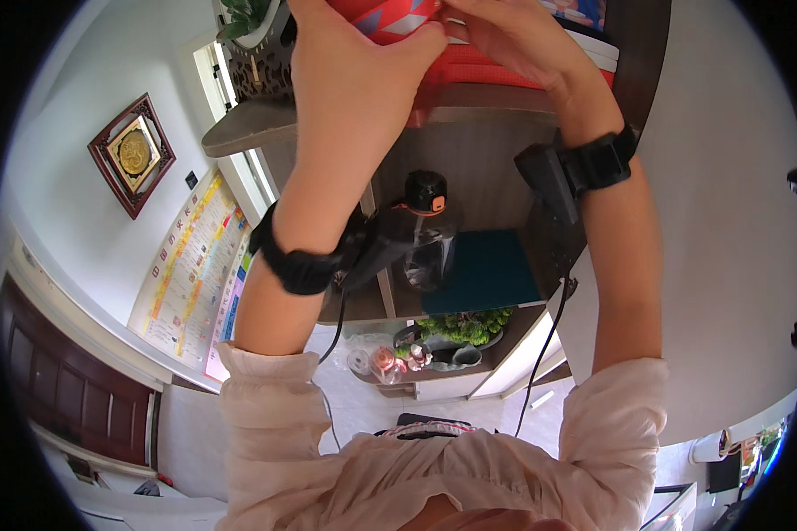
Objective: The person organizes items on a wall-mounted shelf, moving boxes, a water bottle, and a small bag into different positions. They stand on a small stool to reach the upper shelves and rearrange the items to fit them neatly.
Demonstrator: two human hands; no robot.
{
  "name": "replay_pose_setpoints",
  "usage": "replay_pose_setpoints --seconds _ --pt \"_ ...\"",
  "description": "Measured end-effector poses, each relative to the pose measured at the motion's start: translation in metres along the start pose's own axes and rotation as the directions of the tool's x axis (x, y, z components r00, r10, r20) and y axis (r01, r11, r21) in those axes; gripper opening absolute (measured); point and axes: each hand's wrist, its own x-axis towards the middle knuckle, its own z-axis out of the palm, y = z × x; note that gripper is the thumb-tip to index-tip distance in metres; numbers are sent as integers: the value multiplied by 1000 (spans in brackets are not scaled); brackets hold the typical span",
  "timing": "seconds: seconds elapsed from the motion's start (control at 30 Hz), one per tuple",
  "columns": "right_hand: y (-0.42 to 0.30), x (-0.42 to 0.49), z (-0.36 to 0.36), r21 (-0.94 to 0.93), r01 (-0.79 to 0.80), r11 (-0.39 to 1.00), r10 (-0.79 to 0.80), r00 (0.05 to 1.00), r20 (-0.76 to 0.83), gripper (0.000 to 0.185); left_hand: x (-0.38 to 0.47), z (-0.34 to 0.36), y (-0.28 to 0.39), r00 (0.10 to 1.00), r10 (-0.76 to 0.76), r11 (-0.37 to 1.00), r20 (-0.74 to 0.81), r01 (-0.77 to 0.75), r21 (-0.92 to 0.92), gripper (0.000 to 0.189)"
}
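Note:
At the top edge of the head view, my left hand (365, 73) grips a red patterned item (388, 16) whose upper part is cut off by the frame. My right hand (511, 36) reaches in from the other side, its fingers bent beside the same item; whether they press on it cannot be told. Beneath and behind my right hand, red and white flat boxes or books (491, 66) lie stacked on the upper wooden shelf (491, 99). Both wrists wear black straps with cabled devices.
Below the shelf stand a clear bottle with a black lid (428, 232) and a dark teal flat panel (481, 272). Lower down are a green potted plant (465, 328) and a pink-topped jar (386, 364). A leafy plant (244, 18) stands at upper left, near a framed wall ornament (133, 154).

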Motion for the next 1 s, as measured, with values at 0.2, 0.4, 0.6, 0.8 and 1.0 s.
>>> replay_pose_setpoints --seconds 0.2,0.4,0.6,0.8,1.0 --pt "-12 10 10 -559 -288 777 93 932 -350 32 -6 33 -28 997 72 866 11 -68 495 104" --pt "-43 8 27 -492 -250 834 179 966 -186 46 -5 47 -45 999 19 844 36 -35 535 99" --pt "-11 47 17 -604 73 794 -109 994 -24 47 2 54 -58 997 11 826 77 -52 562 107" --pt "1 62 6 -852 -231 471 -75 951 -299 42 -13 42 -76 976 160 932 145 -198 304 95" --pt "5 76 2 -933 -248 261 -28 964 -264 62 -44 5 -65 958 253 950 132 -272 152 51"
